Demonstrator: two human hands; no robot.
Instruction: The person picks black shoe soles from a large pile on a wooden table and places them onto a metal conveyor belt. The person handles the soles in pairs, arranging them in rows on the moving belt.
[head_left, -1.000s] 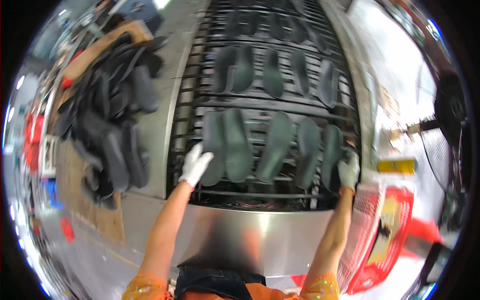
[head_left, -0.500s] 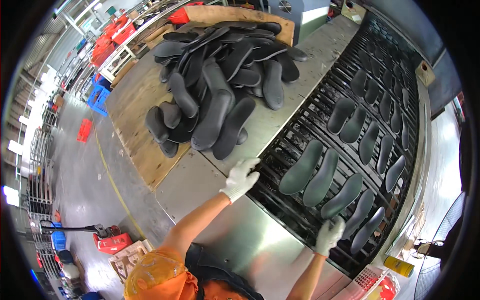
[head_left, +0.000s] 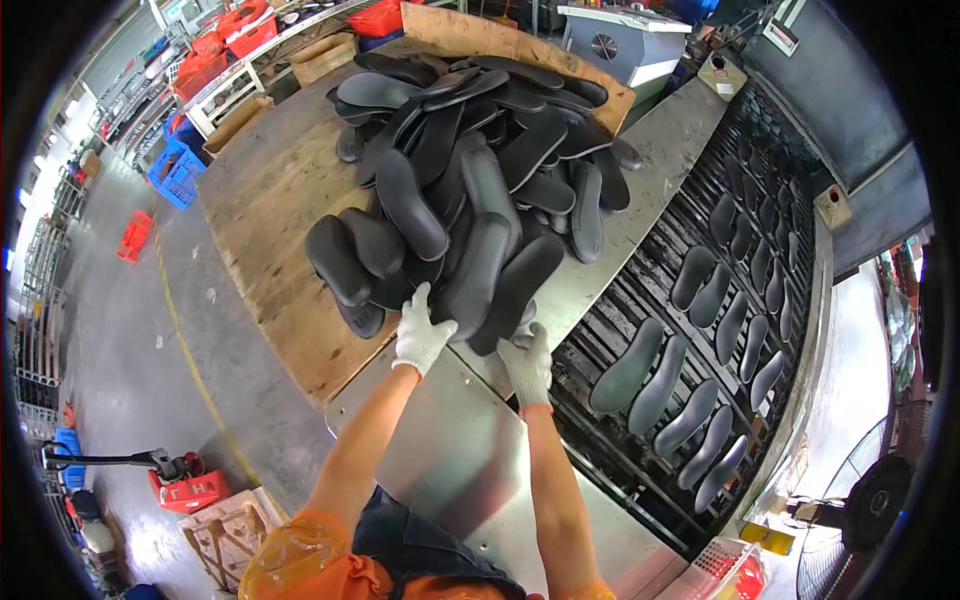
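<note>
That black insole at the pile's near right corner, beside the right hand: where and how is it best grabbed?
Probably by the near end of the insole, the right hand coming from the person's side and pinching across its long edges. That end points toward the person with nothing on top, and its long, narrow outline suits a pinch.

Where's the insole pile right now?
In the head view, the pile lies upper centre, mostly on the board, left of the slatted bed, beyond the left hand and right hand.
</note>
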